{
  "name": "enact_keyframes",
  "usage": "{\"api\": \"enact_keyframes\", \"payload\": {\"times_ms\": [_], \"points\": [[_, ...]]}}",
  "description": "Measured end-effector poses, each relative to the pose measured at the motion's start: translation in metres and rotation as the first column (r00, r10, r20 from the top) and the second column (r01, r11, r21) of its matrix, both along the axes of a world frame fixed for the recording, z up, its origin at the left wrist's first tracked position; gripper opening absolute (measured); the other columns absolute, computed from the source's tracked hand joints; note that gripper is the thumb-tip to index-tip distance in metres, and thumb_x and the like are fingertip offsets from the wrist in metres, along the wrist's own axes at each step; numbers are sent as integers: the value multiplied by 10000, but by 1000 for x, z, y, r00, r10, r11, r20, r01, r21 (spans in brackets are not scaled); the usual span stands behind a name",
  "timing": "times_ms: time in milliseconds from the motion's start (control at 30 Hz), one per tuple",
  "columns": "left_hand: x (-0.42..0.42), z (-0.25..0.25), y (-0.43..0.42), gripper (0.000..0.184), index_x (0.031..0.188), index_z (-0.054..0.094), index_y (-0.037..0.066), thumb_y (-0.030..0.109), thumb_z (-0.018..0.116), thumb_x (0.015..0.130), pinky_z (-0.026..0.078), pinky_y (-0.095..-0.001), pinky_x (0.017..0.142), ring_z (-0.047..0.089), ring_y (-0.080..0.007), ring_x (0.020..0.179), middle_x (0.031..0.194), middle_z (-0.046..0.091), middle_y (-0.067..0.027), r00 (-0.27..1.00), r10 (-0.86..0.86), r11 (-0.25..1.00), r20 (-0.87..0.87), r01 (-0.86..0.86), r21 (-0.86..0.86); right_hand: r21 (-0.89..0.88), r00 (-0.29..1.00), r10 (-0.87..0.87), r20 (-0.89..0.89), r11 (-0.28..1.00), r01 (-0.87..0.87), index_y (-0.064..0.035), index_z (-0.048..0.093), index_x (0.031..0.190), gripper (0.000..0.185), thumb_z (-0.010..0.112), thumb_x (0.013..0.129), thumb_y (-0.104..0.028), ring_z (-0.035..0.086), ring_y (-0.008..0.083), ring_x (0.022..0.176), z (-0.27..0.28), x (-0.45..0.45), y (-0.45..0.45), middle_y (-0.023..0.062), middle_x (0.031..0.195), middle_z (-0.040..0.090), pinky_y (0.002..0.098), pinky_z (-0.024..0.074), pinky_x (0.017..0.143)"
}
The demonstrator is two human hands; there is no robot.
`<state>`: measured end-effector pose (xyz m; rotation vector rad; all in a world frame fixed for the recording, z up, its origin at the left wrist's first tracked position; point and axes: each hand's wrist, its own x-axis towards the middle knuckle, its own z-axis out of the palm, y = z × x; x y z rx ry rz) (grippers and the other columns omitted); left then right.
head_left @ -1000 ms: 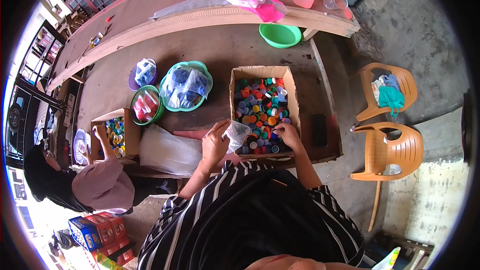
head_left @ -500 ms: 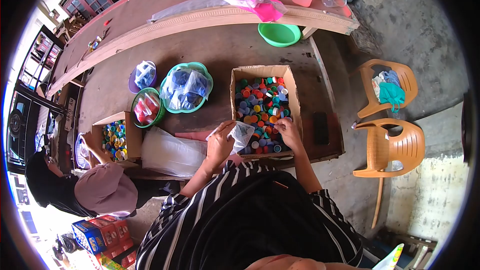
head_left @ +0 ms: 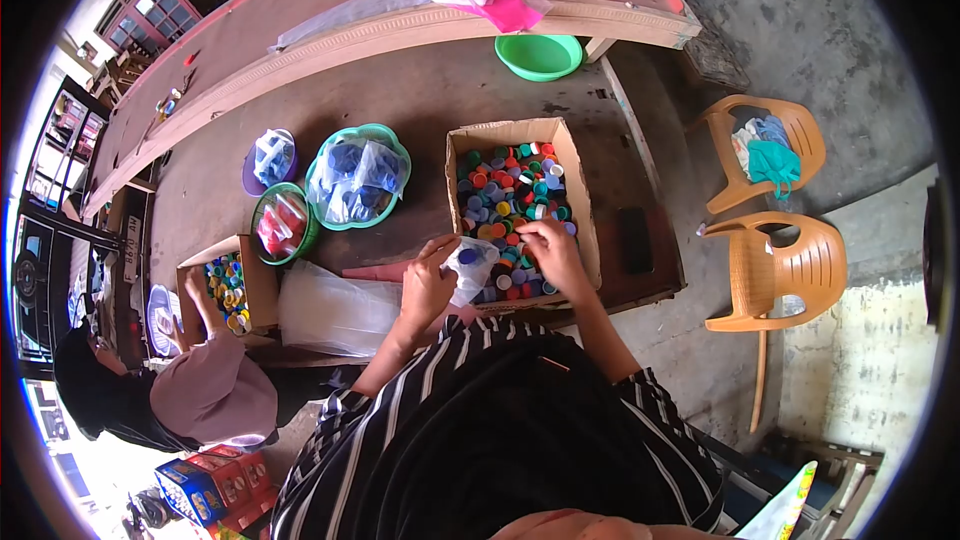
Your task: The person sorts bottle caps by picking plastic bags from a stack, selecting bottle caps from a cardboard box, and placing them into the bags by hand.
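My left hand point(head_left: 428, 285) is closed on the edge of a clear plastic bag point(head_left: 472, 275), which hangs over the near left part of a cardboard box point(head_left: 583, 210). A dark blue cap point(head_left: 468, 256) shows in the bag. Several colored bottle caps point(head_left: 508, 180) fill the box. Over the caps, just right of the bag, my right hand point(head_left: 548, 248) has its fingers pinched together; whatever they hold is too small to make out. A stack of clear plastic bags point(head_left: 335, 312) lies left of my left hand.
Baskets of packed bags point(head_left: 358, 180) stand left of the box. At the far left, a co-worker point(head_left: 215, 385) reaches into a smaller cap box point(head_left: 262, 285). A green basin point(head_left: 540, 57) sits behind, under a raised shelf point(head_left: 400, 35). A dark phone-like object point(head_left: 635, 240) lies to the right.
My right hand has moved from the caps at the box's right side to nearer the bag. A dark blue cap now shows in the bag. The whole view has shifted slightly.
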<state>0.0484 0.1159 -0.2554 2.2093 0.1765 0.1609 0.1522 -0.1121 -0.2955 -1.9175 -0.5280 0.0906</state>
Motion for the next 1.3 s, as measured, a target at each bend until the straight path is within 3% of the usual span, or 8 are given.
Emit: {"api": "enact_keyframes", "payload": {"times_ms": [67, 200, 267, 567, 733, 867, 1000, 1300], "points": [[-1, 11, 5, 491, 1178, 674, 36, -64, 545, 714, 549, -378, 820, 691, -306, 967, 1258, 645, -96, 1000, 17, 998, -12, -18, -62, -451, 997, 1, 79, 892, 35, -55, 666, 933, 88, 642, 879, -120, 629, 287, 951, -18, 9, -29, 114, 942, 654, 411, 504, 766], [3, 17, 26, 512, 1179, 671, 15, -99, 538, 698, 535, -317, 717, 687, -287, 880, 1247, 649, -125, 930, 118, 982, 349, -161, 99, -617, 981, 129, 147, 787, -11, -64, 657, 826, 43, 624, 814, -89, 602, 341, 963, -102, 10, -66, 149, 970, 619, 439, 491, 805], [-3, 40, 23, 502, 1182, 672, 20, -87, 528, 714, 541, -345, 798, 688, -297, 957, 1259, 647, -117, 986, 106, 994, 127, -108, 6, -704, 970, 151, 192, 710, 29, -66, 656, 794, 41, 616, 788, -61, 588, 356, 970, -103, 0, -63, 166, 984, 596, 439, 484, 831], [-10, 30, 19, 490, 1181, 676, 40, -58, 517, 728, 528, -387, 900, 654, -323, 1068, 1265, 647, -88, 999, 42, 996, 32, -45, 79, -249, 996, 35, -76, 967, -53, -27, 653, 946, 90, 676, 859, -31, 590, 333, 1005, -26, 5, -31, 151, 1044, 595, 422, 475, 846], [-8, 22, 9, 505, 1196, 670, 50, -50, 521, 725, 525, -387, 912, 647, -323, 1086, 1264, 646, -92, 999, 15, 997, 35, -18, 81, 67, 909, -40, 416, 998, 13, -35, 608, 1032, 144, 653, 899, -3, 605, 259, 921, 44, -30, 26, 103, 1085, 596, 350, 509, 710], [-6, 21, 5, 507, 1197, 670, 51, -48, 521, 723, 523, -384, 915, 646, -318, 1096, 1264, 645, -96, 997, -13, 996, 70, 7, 93, -166, 848, 294, 440, 955, -245, -36, 675, 1068, 216, 700, 853, -35, 587, 296, 1038, 72, -34, 36, 97, 1126, 622, 387, 453, 927], [-11, 26, 7, 506, 1193, 674, 51, -46, 523, 721, 523, -381, 915, 646, -315, 1100, 1267, 645, -97, 999, 14, 998, 34, -16, 59, -18, 980, 77, 182, 997, -76, -33, 673, 1003, 153, 703, 858, -68, 624, 295, 899, 25, 3, 4, 106, 972, 641, 411, 494, 808], [-13, 24, 11, 513, 1195, 674, 55, -44, 520, 716, 519, -387, 919, 647, -324, 1090, 1265, 646, -98, 999, -3, 999, 50, 1, 50, -687, 897, 263, 356, 724, 60, -76, 607, 792, 110, 548, 849, -148, 611, 335, 845, -102, 2, -73, 134, 882, 613, 462, 500, 718]]}}
